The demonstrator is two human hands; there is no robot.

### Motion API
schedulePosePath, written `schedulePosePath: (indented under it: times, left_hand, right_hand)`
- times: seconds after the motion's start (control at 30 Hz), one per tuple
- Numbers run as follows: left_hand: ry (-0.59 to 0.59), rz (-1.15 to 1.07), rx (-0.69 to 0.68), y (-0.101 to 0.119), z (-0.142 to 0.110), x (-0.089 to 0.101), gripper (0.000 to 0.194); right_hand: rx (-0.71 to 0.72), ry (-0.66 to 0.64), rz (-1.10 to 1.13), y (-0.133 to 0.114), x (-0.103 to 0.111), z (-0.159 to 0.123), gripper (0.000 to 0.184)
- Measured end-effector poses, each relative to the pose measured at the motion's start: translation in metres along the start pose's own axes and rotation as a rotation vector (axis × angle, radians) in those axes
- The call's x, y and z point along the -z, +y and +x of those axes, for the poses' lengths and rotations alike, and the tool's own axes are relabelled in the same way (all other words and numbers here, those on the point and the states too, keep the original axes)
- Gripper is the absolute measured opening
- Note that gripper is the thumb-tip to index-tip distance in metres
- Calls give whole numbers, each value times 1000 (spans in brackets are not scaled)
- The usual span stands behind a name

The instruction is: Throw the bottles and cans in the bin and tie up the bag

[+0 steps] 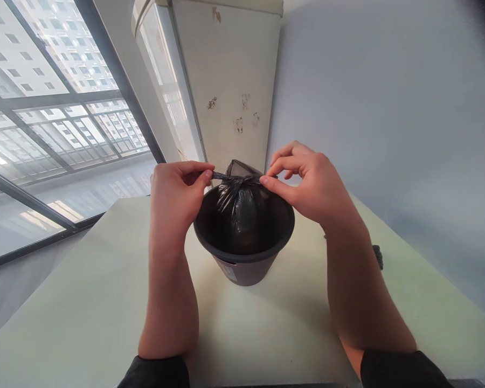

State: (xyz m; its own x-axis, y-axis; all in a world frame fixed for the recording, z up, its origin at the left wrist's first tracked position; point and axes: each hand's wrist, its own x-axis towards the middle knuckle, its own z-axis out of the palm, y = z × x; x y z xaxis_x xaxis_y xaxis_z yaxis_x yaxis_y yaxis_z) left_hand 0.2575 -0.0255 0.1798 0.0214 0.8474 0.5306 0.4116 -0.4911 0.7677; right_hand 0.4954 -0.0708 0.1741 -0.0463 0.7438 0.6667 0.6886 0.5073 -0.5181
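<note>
A black plastic garbage bag (242,207) hangs partly inside a dark trash can (246,270), its top gathered and twisted together above the opening. My left hand (181,188) pinches one stretched end of the bag between thumb and fingers, at the can's left side. On the right, my right hand (299,178) pinches the other end between thumb and index finger, with the remaining fingers curled. The bag's neck is pulled taut between both hands. What the bag contains is hidden.
The can stands on a pale table (117,291). Behind it rises a worn white refrigerator (230,70). A grey wall (372,108) is at the right, and a large window (56,118) at the left. A small dark green object (378,257) lies beyond my right forearm.
</note>
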Motion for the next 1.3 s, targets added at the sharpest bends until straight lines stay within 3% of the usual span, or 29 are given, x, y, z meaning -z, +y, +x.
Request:
schedulePosePath:
  times: [0.4, 0.77, 1.0, 1.13, 1.3]
  left_hand:
    - [-34, 250, 143, -24, 16, 21, 17]
    - [-98, 324, 240, -42, 23, 44, 12]
    - [-121, 351, 260, -39, 22, 46, 11]
    - [-44, 324, 173, -25, 18, 44, 18]
    - [33, 127, -136, 5, 1, 28, 18]
  right_hand:
    - [-186, -71, -134, 18, 12, 0, 38]
    - [-325, -130, -251, 30, 34, 2, 35]
    - [-410, -131, -286, 32, 38, 2, 29]
    - [-421, 36, -253, 18, 28, 0, 22]
    - [-201, 140, -5, -6, 10, -4, 27]
